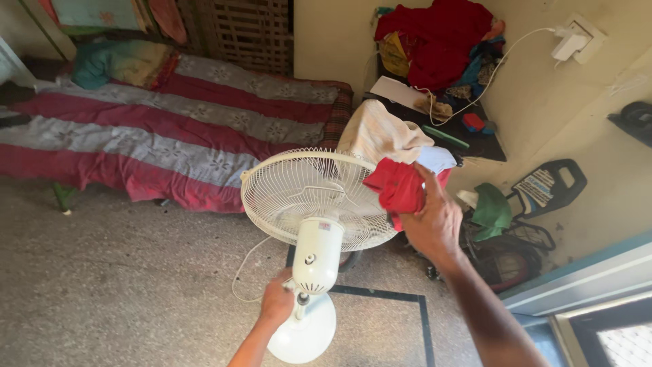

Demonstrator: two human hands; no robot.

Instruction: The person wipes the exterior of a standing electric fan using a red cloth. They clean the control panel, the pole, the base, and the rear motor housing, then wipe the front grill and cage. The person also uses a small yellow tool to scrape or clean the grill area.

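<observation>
Head view: a white pedestal fan [319, 204] stands on the speckled floor [122, 285], directly between the hands. The left hand [277, 302] is closed around the fan's neck below the motor housing; the right hand [431, 221] bunches a soft red cloth [397, 185] against the thin wire grille. Judged risks: cloth snagging in the grille, or the fan tipping on its round base. Beyond the hands, a striped bed [170, 129].

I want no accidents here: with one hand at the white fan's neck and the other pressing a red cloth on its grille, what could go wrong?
The red cloth might snag in the grille. The fan's cord trails loose on the floor and could catch a foot. The left hand grips only the neck while the right hand pushes, so the fan may tip.
</observation>
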